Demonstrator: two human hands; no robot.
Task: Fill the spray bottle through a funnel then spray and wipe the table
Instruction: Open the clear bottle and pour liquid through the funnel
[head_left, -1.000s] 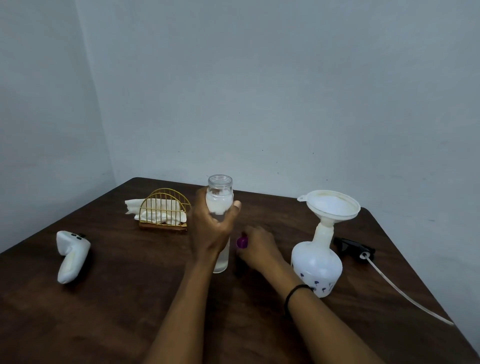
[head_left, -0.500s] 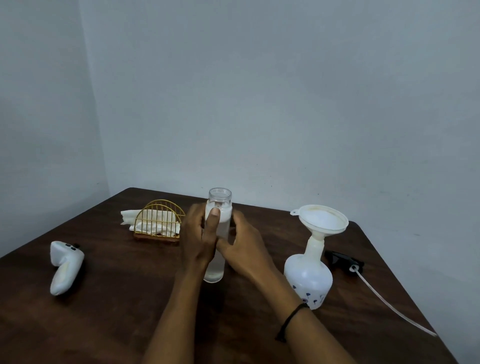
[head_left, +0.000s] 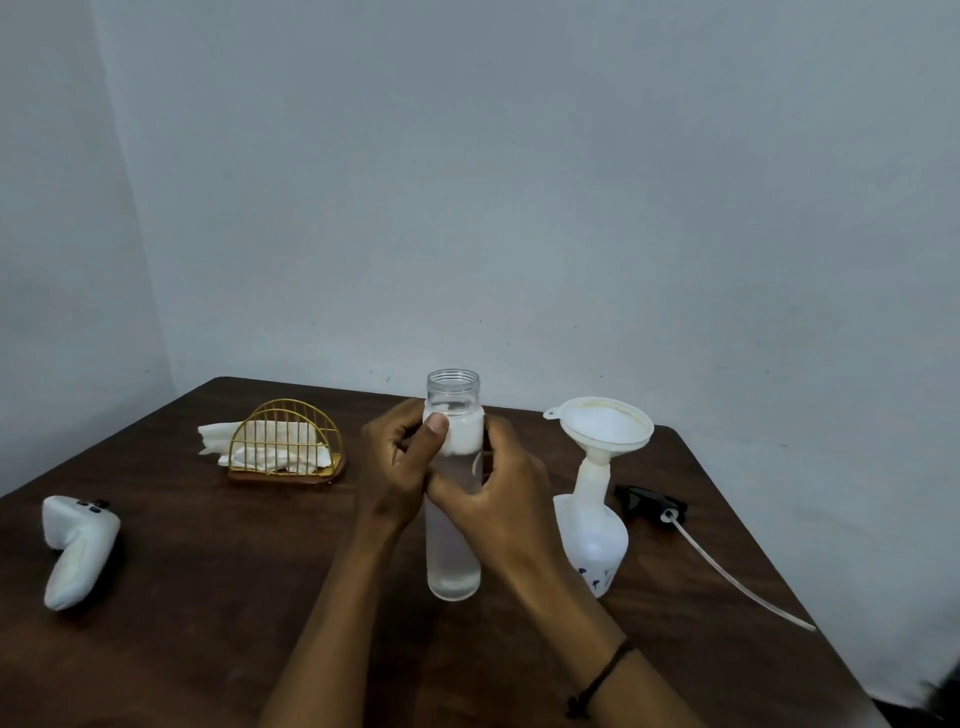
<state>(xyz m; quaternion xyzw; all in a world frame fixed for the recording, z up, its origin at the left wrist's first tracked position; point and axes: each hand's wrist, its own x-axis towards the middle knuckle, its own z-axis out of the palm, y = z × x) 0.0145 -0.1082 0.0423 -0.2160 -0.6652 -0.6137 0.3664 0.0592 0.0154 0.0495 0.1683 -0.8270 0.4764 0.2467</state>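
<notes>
Head view: both hands wrapped around a tall frosted glass bottle (head_left: 453, 519) standing upright, mouth open, roughly mid-tabletop toward the far edge. Left hand (head_left: 395, 475) grips its upper part from the left, thumb across the front; right hand (head_left: 501, 501) curls round it from the right, black band on that wrist. Clear liquid in the bottle, level hard to read. Just right of it, white spray bottle (head_left: 592, 540) upright with white funnel (head_left: 605, 431) seated in its neck, neither touched by a hand. Beyond that, near the far right corner, black spray head (head_left: 649, 501) lies flat, its dip tube (head_left: 737, 571) trailing along the right edge. Gold wire holder (head_left: 285, 447) with white napkins near the far left corner. White controller (head_left: 78, 551) lies by the left edge of the dark wood table (head_left: 208, 597).
</notes>
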